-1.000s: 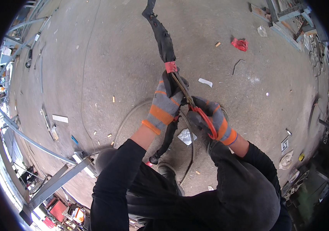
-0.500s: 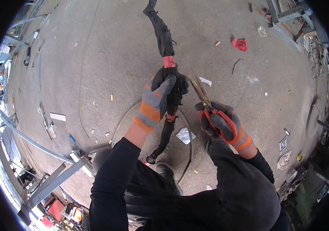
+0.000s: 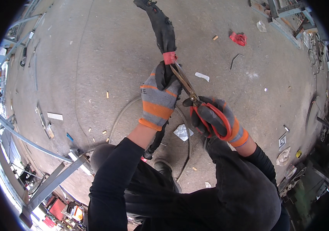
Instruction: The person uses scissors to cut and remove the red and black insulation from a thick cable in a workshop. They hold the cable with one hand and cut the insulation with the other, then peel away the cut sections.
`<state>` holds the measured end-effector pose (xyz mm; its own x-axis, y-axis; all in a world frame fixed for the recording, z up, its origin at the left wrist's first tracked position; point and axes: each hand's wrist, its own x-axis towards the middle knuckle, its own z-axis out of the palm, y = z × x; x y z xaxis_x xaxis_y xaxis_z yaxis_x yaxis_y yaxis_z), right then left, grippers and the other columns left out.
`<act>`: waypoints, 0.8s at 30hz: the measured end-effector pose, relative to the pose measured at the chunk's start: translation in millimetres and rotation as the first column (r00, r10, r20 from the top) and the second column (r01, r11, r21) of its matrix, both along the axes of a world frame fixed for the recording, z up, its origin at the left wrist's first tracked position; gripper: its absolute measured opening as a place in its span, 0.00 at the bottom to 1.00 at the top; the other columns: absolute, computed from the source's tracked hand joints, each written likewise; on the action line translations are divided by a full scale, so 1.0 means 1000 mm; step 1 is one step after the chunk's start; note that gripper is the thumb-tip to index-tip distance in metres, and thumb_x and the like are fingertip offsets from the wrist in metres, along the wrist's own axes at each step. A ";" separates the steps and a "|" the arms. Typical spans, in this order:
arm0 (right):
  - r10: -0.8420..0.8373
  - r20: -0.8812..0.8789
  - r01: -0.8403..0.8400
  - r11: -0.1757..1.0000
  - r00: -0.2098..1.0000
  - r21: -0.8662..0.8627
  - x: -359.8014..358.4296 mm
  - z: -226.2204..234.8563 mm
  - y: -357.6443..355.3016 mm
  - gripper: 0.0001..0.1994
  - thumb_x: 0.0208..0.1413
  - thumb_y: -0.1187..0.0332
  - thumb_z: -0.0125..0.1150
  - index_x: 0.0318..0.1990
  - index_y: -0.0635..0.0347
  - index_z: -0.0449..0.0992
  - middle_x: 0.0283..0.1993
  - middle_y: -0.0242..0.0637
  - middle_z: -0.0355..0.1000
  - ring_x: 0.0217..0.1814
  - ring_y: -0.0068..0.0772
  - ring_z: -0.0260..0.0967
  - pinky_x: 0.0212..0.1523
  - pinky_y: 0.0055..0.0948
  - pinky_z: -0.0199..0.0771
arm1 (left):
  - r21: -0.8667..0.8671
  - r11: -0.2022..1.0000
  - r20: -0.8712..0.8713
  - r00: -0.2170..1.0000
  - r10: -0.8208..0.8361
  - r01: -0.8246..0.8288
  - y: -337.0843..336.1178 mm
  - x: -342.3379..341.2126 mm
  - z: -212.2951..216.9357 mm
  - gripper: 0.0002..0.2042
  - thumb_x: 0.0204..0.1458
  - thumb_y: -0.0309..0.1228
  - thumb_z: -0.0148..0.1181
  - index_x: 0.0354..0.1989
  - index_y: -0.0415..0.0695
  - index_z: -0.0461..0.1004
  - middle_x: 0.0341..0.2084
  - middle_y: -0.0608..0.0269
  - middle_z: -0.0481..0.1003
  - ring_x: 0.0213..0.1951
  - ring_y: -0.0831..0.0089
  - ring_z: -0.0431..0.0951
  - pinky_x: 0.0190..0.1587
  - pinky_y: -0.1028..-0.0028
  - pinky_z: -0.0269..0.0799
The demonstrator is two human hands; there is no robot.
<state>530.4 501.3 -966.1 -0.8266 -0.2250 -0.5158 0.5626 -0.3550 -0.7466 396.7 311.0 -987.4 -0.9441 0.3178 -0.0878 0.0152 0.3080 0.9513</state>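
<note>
My left hand [image 3: 159,98], in a grey and orange work glove, is closed around a long, ragged black bundle [image 3: 160,29] that looks like a wrapped cable or hose. A band of red tape [image 3: 169,58] circles it just beyond my fingers. In my right hand [image 3: 220,115], gloved alike, are scissors with red handles [image 3: 227,129] and worn metal blades [image 3: 185,85]. The blade tips lie against the bundle right below the tape, beside my left fingers. My left hand and forearm hide the bundle's middle; its lower end hangs near my shoe [image 3: 164,169].
A grey cable loop [image 3: 116,119] lies on the concrete floor around the bundle's lower part. Red scrap [image 3: 238,39], a bent rod [image 3: 234,61] and a clear plastic piece [image 3: 182,132] are scattered about. Metal frames stand at left [image 3: 52,184] and upper right [image 3: 287,32].
The scissors have moved up and left, from beside the bundle to its edge under the red tape. My left hand has turned, its back now facing up over the bundle.
</note>
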 end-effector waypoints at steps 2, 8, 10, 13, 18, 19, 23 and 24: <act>-0.008 0.007 0.008 1.000 1.000 -0.010 0.002 -0.001 0.001 0.24 0.71 0.56 0.65 0.65 0.64 0.76 0.36 0.33 0.81 0.29 0.21 0.76 0.26 0.21 0.73 | -0.068 0.998 -0.070 0.997 -0.019 0.014 0.000 -0.002 0.002 0.10 0.60 0.26 0.66 0.49 0.40 0.82 0.35 0.61 0.85 0.36 0.72 0.86 0.39 0.71 0.81; -0.155 0.005 0.155 0.987 0.988 -0.034 0.002 -0.004 -0.010 0.25 0.67 0.62 0.71 0.65 0.65 0.77 0.38 0.30 0.81 0.31 0.17 0.74 0.29 0.18 0.72 | -0.101 0.994 -0.064 0.997 -0.042 0.036 0.002 -0.003 0.001 0.09 0.60 0.28 0.66 0.47 0.41 0.82 0.33 0.59 0.85 0.33 0.68 0.86 0.37 0.70 0.81; -0.138 -0.102 0.145 0.988 0.985 0.061 0.001 -0.007 -0.013 0.25 0.66 0.64 0.72 0.66 0.66 0.77 0.42 0.29 0.81 0.36 0.16 0.73 0.35 0.18 0.73 | -0.135 0.989 -0.134 0.988 -0.073 0.054 0.003 -0.003 -0.003 0.09 0.60 0.28 0.66 0.47 0.41 0.82 0.33 0.59 0.85 0.33 0.67 0.86 0.37 0.69 0.81; -0.233 -0.188 0.242 0.970 0.954 0.030 -0.002 -0.015 -0.016 0.28 0.63 0.71 0.75 0.69 0.68 0.74 0.43 0.31 0.82 0.38 0.17 0.76 0.39 0.20 0.77 | -0.094 0.992 -0.151 0.984 -0.099 0.085 0.004 -0.001 -0.009 0.09 0.61 0.28 0.66 0.48 0.40 0.81 0.34 0.59 0.85 0.35 0.67 0.86 0.38 0.69 0.81; -0.064 -0.293 0.170 0.920 0.954 0.354 -0.009 -0.018 -0.016 0.27 0.61 0.70 0.79 0.65 0.67 0.78 0.40 0.29 0.81 0.41 0.15 0.72 0.44 0.23 0.78 | 0.016 0.996 -0.128 0.988 -0.088 0.091 0.008 0.009 -0.016 0.14 0.62 0.25 0.66 0.55 0.39 0.76 0.42 0.57 0.83 0.42 0.67 0.85 0.44 0.68 0.82; -0.048 -0.328 0.184 0.900 0.943 0.396 -0.010 -0.016 -0.017 0.26 0.60 0.70 0.79 0.64 0.67 0.79 0.39 0.29 0.81 0.41 0.14 0.71 0.43 0.24 0.78 | 0.018 0.995 -0.156 0.984 -0.090 0.094 0.009 0.011 -0.017 0.14 0.62 0.24 0.66 0.55 0.39 0.75 0.43 0.58 0.83 0.43 0.67 0.85 0.45 0.68 0.81; -0.068 -0.203 0.137 0.927 0.977 0.348 -0.014 -0.005 -0.022 0.22 0.61 0.72 0.77 0.61 0.67 0.81 0.47 0.27 0.79 0.51 0.18 0.72 0.54 0.25 0.76 | 0.035 0.997 -0.182 0.982 -0.058 0.066 0.010 0.015 -0.017 0.14 0.62 0.24 0.66 0.55 0.39 0.74 0.42 0.58 0.82 0.44 0.65 0.84 0.47 0.66 0.81; -0.057 -0.176 0.119 0.925 0.983 0.362 -0.013 -0.002 -0.021 0.21 0.61 0.71 0.77 0.60 0.66 0.81 0.46 0.27 0.79 0.51 0.19 0.72 0.54 0.26 0.77 | 0.039 0.998 -0.171 0.984 -0.046 0.054 0.009 0.015 -0.016 0.14 0.62 0.25 0.66 0.54 0.40 0.75 0.42 0.59 0.82 0.44 0.65 0.84 0.47 0.66 0.81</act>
<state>517.8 480.4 -967.9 -0.9123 0.0336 -0.4081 0.4046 -0.0793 -0.9111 411.3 319.9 -1003.9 -0.9269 0.3649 0.0877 0.1925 0.2616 0.9458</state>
